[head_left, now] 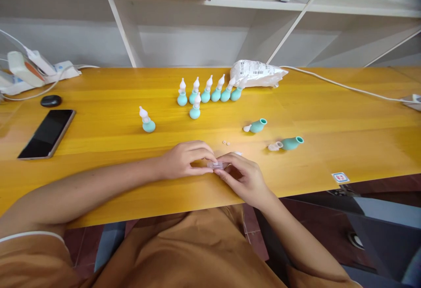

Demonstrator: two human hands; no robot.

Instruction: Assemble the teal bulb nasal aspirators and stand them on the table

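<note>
Head cam, fwd/down over table (329, 117); hands close.

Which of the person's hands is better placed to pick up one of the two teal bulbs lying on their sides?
Probably the right hand. Both bulbs lie on the table to its side, nearer than to the left hand. Both hands pinch a small clear piece, so one must let go first.

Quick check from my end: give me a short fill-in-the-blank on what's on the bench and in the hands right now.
1. Both hands, left hand and right hand, pinch one small ____ plastic piece.
2. The two teal bulbs right of the hands are ____ on their sides.
3. The phone lies on the ____ side of the yellow table.

Missing words: clear; lying; left
</note>
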